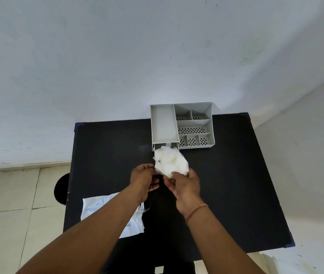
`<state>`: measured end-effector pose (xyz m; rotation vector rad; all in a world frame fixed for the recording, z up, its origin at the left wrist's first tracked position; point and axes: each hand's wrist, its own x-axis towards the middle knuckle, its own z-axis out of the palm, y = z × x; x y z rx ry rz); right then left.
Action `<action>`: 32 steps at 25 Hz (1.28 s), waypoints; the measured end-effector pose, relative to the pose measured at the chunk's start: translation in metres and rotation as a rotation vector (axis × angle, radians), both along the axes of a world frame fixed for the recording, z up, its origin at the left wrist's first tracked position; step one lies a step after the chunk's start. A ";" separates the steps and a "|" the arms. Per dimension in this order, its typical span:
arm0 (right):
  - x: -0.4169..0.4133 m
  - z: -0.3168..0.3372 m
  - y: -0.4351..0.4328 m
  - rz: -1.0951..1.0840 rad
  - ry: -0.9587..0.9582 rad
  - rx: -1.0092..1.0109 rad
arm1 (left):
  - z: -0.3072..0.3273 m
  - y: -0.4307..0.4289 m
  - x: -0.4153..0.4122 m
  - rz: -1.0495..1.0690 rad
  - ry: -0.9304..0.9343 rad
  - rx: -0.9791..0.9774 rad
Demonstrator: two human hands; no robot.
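Observation:
A fluffy white wad of cotton in a thin clear bag (170, 162) is held above the black table (236, 184), just in front of the grey organizer (194, 125). My right hand (185, 184) grips the wad's lower right side. My left hand (143, 179) pinches its lower left edge with the fingertips. The organizer has one long plain compartment on the left and several perforated compartments on the right. A small drawer (157, 146) at its front left stands partly open, right behind the wad.
A white printed plastic packet (94, 209) lies on the table's near left part, partly under my left forearm. A wall runs right behind the table. A round dark object (61, 188) sits on the tiled floor at the left.

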<state>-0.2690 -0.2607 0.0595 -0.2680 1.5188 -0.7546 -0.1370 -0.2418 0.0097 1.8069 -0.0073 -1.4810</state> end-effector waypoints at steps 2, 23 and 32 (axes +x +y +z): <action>0.008 0.003 -0.006 -0.047 -0.083 0.071 | 0.000 0.001 0.003 -0.011 -0.005 -0.004; -0.012 -0.026 -0.062 1.179 1.247 -0.550 | 0.008 -0.004 0.001 -0.220 -0.337 -0.007; -0.007 -0.034 -0.075 1.343 1.223 -0.500 | 0.019 -0.006 -0.005 -0.334 -0.472 0.002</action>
